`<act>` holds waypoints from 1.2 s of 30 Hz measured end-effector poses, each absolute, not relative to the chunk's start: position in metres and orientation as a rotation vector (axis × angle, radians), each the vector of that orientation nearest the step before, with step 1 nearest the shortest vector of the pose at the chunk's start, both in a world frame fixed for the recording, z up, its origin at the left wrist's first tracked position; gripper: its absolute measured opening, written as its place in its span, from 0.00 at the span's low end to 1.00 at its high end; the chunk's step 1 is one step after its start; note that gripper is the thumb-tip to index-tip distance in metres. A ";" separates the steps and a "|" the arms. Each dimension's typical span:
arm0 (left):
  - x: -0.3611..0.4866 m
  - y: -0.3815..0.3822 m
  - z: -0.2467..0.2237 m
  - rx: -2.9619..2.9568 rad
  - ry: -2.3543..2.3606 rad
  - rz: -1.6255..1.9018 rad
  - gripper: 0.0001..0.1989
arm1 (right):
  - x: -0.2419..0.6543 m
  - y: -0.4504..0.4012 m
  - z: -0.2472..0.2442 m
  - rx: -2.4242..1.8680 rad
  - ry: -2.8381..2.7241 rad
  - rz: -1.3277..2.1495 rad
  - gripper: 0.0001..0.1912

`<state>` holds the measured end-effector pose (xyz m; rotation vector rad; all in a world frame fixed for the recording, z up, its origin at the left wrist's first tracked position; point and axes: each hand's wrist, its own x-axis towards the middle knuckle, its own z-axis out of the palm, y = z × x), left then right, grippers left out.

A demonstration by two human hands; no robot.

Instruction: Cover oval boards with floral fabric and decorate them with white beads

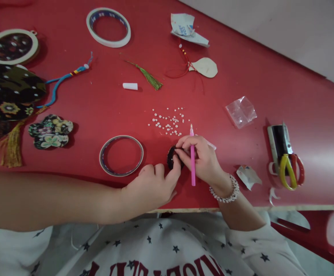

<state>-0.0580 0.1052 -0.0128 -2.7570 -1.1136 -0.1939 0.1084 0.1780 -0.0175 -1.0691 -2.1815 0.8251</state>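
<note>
A small dark round piece [171,156] lies on the red table, partly hidden by my fingers. My left hand [155,184] steadies its lower edge with the index finger, the other fingers curled. My right hand [201,157] is at its upper right, thumb and index finger pinched together on its surface; anything between the fingertips is too small to make out. A pink pen-like tool [193,161] rests between the fingers of my right hand, its tip pointing away from me. Small white pearl beads [171,122] are scattered just beyond both hands.
Tape rolls [121,174] [108,44], a white cap [130,86] and a green tassel [149,78] lie around the beads. Decorated dark pieces [12,86] are at the left. Scissors [288,172], a plastic bag [241,112] and paper scraps [249,177] are at the right.
</note>
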 end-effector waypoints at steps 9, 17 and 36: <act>-0.058 0.105 -0.013 -2.753 -1.108 -0.198 0.21 | 0.109 0.178 -0.017 -1.084 -2.178 0.817 0.10; -0.058 0.104 -0.014 -2.744 -1.109 -0.213 0.20 | 0.107 0.177 -0.018 -1.155 -2.169 0.820 0.09; -0.065 0.098 -0.001 -2.717 -0.848 -0.247 0.17 | 0.115 0.176 -0.019 -1.155 -1.705 0.801 0.08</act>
